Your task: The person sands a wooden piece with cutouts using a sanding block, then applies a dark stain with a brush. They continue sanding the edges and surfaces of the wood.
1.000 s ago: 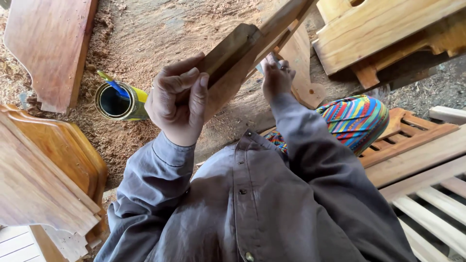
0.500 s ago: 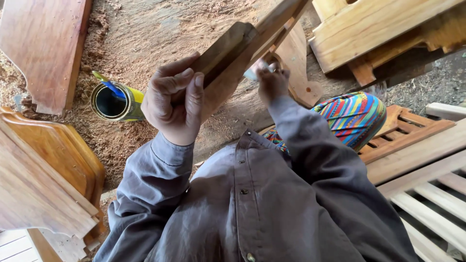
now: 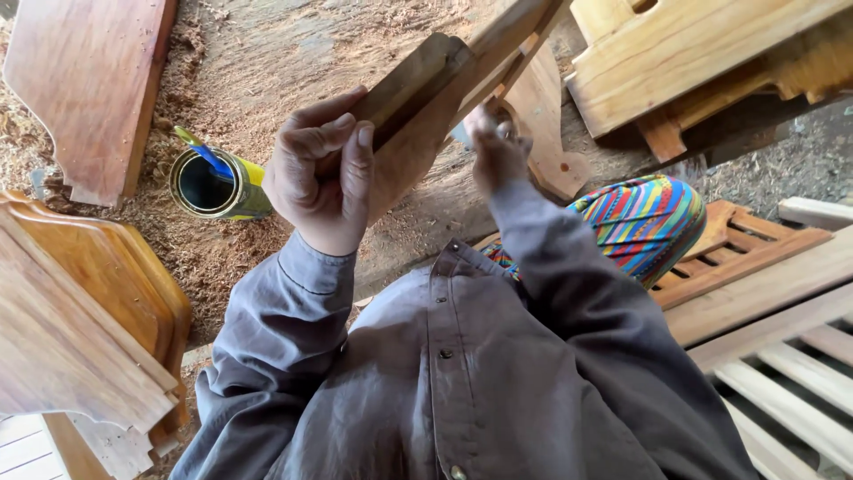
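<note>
**Left hand clamps wooden part, right hand works its far side**

We see the left hand wrapped tight around a wooden piece, fingers curled over the near edge, thumb pressed against the face. The piece is held up off the ground, tilted, its long end running up and right out of the top of the view. Right hand sits just beside the piece on its right side, fingers bunched; we can't tell whether it pinches something small or just touches the wood, since that spot is blurred. Both arms in grey shirt sleeves.

Around it: open paint can on the sawdust floor left of the left hand, a blue-handled brush standing in it. Reddish shaped board at top left, stacked carved panels at lower left. Pale timber frame at top right, slatted wooden rack at right, striped multicolour cloth between rack and right arm.
</note>
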